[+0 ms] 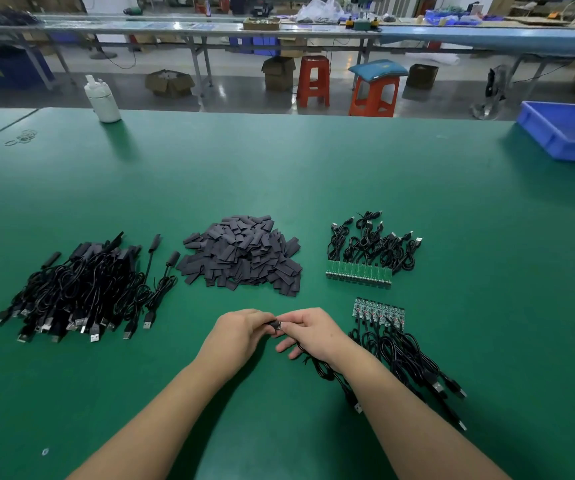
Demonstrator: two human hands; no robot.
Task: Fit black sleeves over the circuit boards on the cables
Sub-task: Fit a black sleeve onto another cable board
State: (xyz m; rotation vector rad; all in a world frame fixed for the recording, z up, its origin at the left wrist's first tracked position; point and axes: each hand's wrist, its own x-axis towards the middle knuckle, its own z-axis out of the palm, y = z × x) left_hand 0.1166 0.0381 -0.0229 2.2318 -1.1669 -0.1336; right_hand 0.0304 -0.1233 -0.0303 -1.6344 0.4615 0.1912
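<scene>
My left hand point(239, 332) pinches a black sleeve point(272, 324) at the table's near middle. My right hand point(308, 332) pinches a small circuit board point(281, 325) against the sleeve's open end; its black cable point(324, 370) trails back under my right wrist. A heap of loose black sleeves point(244, 256) lies just beyond my hands. To the right, a row of bare boards on cables point(379, 311) lies close by, and a second row of green boards point(359, 273) with coiled cables lies farther back. A pile of sleeved cables point(81, 289) is at the left.
The work lies on a green table point(279, 174). A white bottle point(102, 100) stands at the far left edge, rubber bands point(22, 137) near it. A blue bin point(568, 131) sits at the far right. Stools and benches stand beyond the table.
</scene>
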